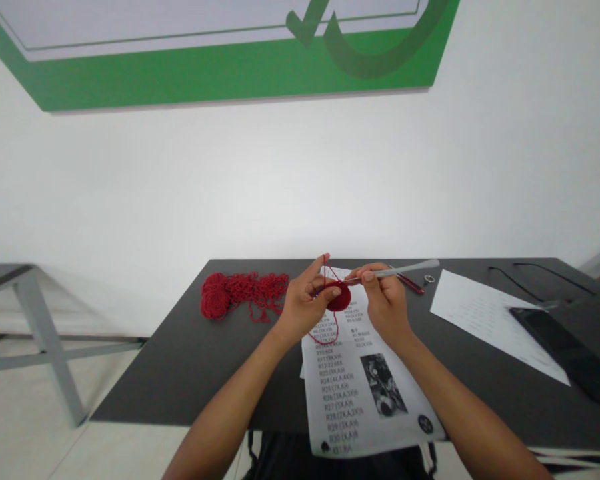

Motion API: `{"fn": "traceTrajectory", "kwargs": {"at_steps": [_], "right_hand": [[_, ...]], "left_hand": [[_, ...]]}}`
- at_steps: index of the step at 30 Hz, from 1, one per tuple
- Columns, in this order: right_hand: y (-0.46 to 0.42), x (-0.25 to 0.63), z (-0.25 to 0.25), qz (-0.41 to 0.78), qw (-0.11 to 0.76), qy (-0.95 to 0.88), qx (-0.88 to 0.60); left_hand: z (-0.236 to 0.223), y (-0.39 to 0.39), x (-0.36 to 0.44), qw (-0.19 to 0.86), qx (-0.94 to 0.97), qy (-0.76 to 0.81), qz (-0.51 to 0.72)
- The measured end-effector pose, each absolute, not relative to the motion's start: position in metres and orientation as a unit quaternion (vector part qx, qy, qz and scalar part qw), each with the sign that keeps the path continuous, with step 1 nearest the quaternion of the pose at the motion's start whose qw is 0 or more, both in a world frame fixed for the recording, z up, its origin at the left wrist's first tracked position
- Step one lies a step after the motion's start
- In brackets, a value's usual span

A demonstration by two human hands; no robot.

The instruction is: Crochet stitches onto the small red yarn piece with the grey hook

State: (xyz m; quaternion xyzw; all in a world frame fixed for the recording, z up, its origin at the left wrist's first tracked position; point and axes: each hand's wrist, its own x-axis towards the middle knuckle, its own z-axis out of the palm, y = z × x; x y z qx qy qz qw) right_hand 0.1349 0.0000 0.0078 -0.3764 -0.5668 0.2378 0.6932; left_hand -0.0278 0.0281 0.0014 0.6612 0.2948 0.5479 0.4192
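Note:
My left hand (305, 300) pinches a small round piece of red crochet (340, 298) between thumb and fingers. A strand of red yarn runs up over its raised index finger. In my right hand (386, 303) is a crochet hook (410, 268) with a pale grey handle, its tip at the upper edge of the crochet piece. A loose yarn tail hangs in a loop below the piece. Beneath both hands lies a printed pattern sheet (347, 393) with rows of text and a dark photo. The red yarn ball (215, 297) with tangled strands sits left of my left hand.
On the dark table (180, 373), a red tool (411, 284) and a small metal ring (429, 279) lie beyond my right hand. Farther right are a white paper (490, 320), eyeglasses (540, 283) and a black phone (555, 343). A white wall with a green-bordered board (230, 83) stands behind.

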Motion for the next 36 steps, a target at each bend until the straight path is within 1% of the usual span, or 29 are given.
{"fn": "traceTrajectory", "kwargs": {"at_steps": [4, 7, 14, 16, 18, 20, 22, 24, 26, 28, 30, 32, 34, 36], "right_hand": [[-0.001, 0.135, 0.008, 0.235, 0.69, -0.571, -0.378], [-0.004, 0.134, 0.009, 0.201, 0.678, -0.59, -0.389], [-0.005, 0.132, 0.006, 0.156, 0.663, -0.637, -0.361], [-0.002, 0.131, 0.001, 0.137, 0.664, -0.658, -0.327], [-0.001, 0.131, -0.006, 0.113, 0.659, -0.681, -0.299], [0.0, 0.131, -0.014, 0.087, 0.646, -0.698, -0.297], [0.001, 0.133, -0.022, 0.061, 0.628, -0.711, -0.31], [0.002, 0.135, -0.03, 0.035, 0.613, -0.728, -0.304], [0.003, 0.137, -0.035, -0.005, 0.613, -0.734, -0.292], [0.003, 0.137, -0.033, -0.016, 0.614, -0.733, -0.292], [0.001, 0.134, -0.027, 0.004, 0.647, -0.701, -0.299], [0.0, 0.13, -0.019, 0.047, 0.668, -0.677, -0.306], [0.0, 0.128, -0.011, 0.103, 0.682, -0.663, -0.291], [0.002, 0.128, -0.007, 0.151, 0.687, -0.652, -0.281]], "left_hand": [[0.002, 0.027, -0.028, 0.428, 0.665, 0.29, 0.539], [0.001, 0.028, -0.03, 0.406, 0.683, 0.286, 0.535], [0.003, 0.027, -0.03, 0.242, 0.748, 0.281, 0.55], [0.003, 0.026, -0.029, 0.218, 0.748, 0.284, 0.56], [0.001, 0.026, -0.028, 0.215, 0.738, 0.294, 0.569], [-0.003, 0.026, -0.025, 0.24, 0.725, 0.301, 0.572], [-0.007, 0.025, -0.022, 0.294, 0.703, 0.298, 0.575], [-0.009, 0.022, -0.018, 0.384, 0.655, 0.291, 0.582], [-0.009, 0.017, -0.013, 0.501, 0.581, 0.276, 0.579], [-0.009, 0.014, -0.01, 0.599, 0.511, 0.253, 0.563], [-0.009, 0.014, -0.009, 0.653, 0.469, 0.239, 0.544], [-0.009, 0.018, -0.01, 0.656, 0.461, 0.242, 0.546], [-0.008, 0.025, -0.015, 0.609, 0.48, 0.253, 0.579], [-0.005, 0.032, -0.022, 0.54, 0.523, 0.275, 0.599]]}}
